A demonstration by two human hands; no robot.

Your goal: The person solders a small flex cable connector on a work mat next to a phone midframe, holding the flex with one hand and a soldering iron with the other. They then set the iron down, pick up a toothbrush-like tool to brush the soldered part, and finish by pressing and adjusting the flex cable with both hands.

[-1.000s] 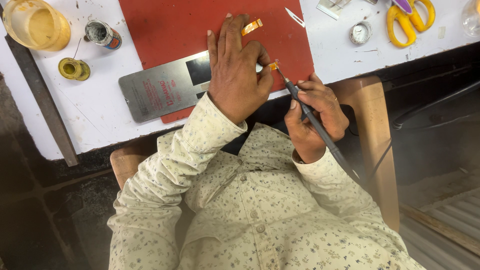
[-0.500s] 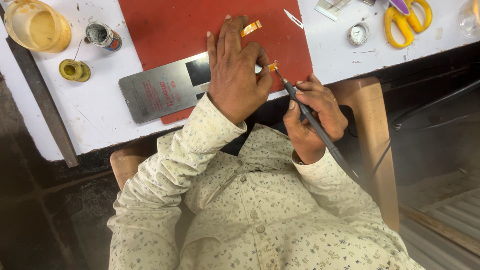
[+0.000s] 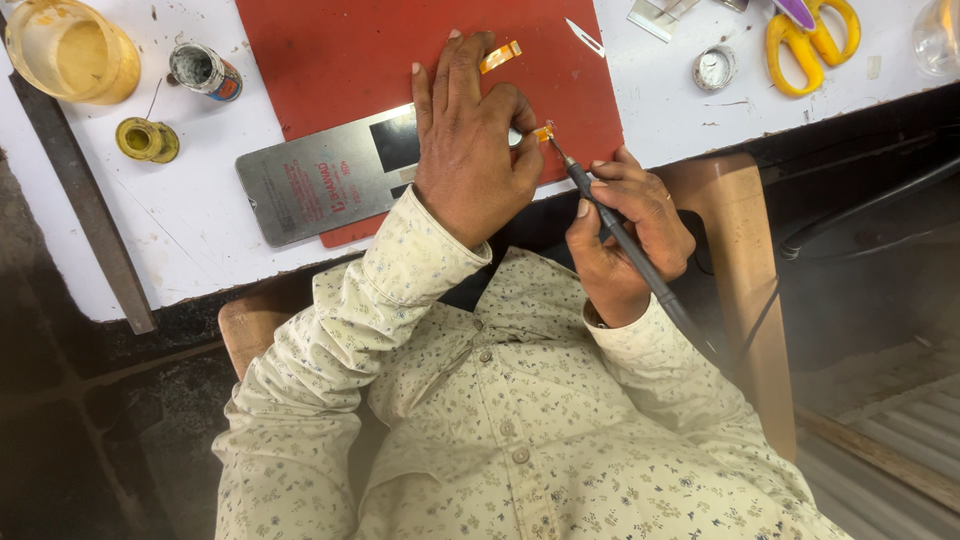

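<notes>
R hand [image 3: 625, 235] is closed in a pen grip round a slim dark soldering iron [image 3: 620, 235], its cord running back past the wrist twd the lower right. Iron tip sits on a small orange flex strip [image 3: 542, 132] at the near edge of the red mat [image 3: 330, 60]. L hand [image 3: 470, 150] lies palm-down, fingers spread fairly wide across the mat, thumb and forefinger pinching that same orange strip at the tip; it also presses on the right end of a grey metal plate [image 3: 320, 180] w/ a dark square window, which lies tilted, half on the mat, half on the white table [image 3: 190, 250].

Just beyond the L fingertips: a second orange flex strip [image 3: 500, 55] on the mat. Further right on the mat, a bare scalpel blade [image 3: 585, 37]. On the table past the mat's right edge: a small round tin [image 3: 714, 68], then yellow-handled scissors [image 3: 815, 35] near the top edge. Left of the mat: a small open can [image 3: 203, 70], a yellowish round pot [image 3: 147, 139] w/ a wire sticking out, and a big amber plastic jar [image 3: 70, 50] at the corner. A wooden chair arm [image 3: 740, 270] shows just right of the R hand.
</notes>
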